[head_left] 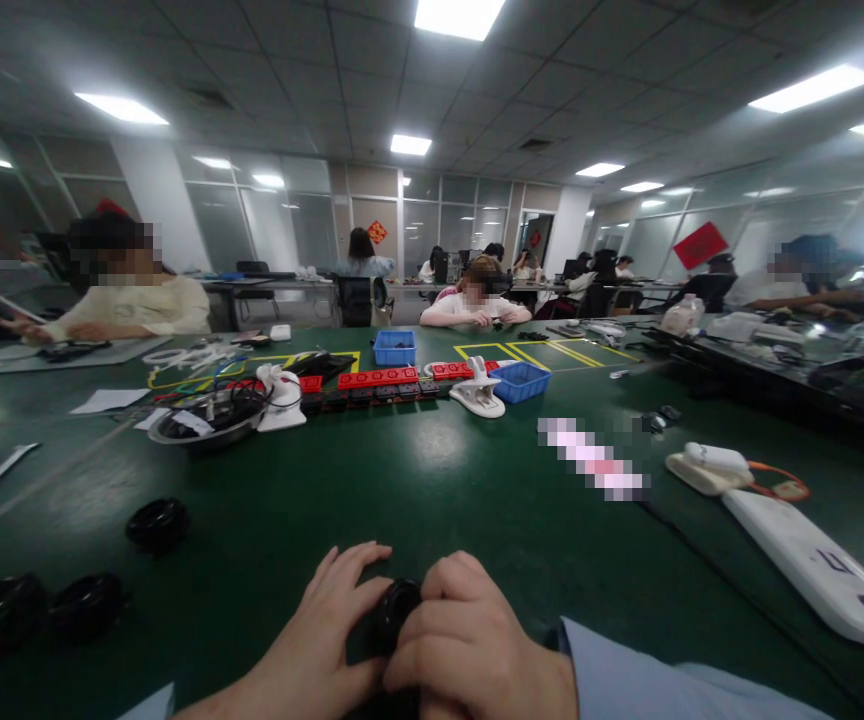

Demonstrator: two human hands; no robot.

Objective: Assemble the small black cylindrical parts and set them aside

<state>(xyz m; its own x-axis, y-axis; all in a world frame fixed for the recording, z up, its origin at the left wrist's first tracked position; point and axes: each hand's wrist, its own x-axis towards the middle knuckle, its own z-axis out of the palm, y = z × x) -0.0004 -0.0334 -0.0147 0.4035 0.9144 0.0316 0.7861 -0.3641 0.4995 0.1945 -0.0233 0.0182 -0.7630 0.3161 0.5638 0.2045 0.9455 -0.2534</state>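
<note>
Near the bottom centre, a black ring-shaped part (396,612) sits between my two hands. My left hand (334,625) has its thumb and fingers spread around the part's left side, with the fingertips apart. My right hand (462,630) is closed on the part from the right, its curled fingers covering much of it. Another dark thing shows below my right hand, mostly hidden. To the left lie several similar black coiled parts (158,525) on the green table (289,500).
Across the middle stand a metal bowl (207,430) of black cables, red power strips (378,378), white clamps (478,390) and blue bins (394,348). A wrench (4,468) lies left; a white power bank (814,570) lies right. A person (475,300) sits opposite.
</note>
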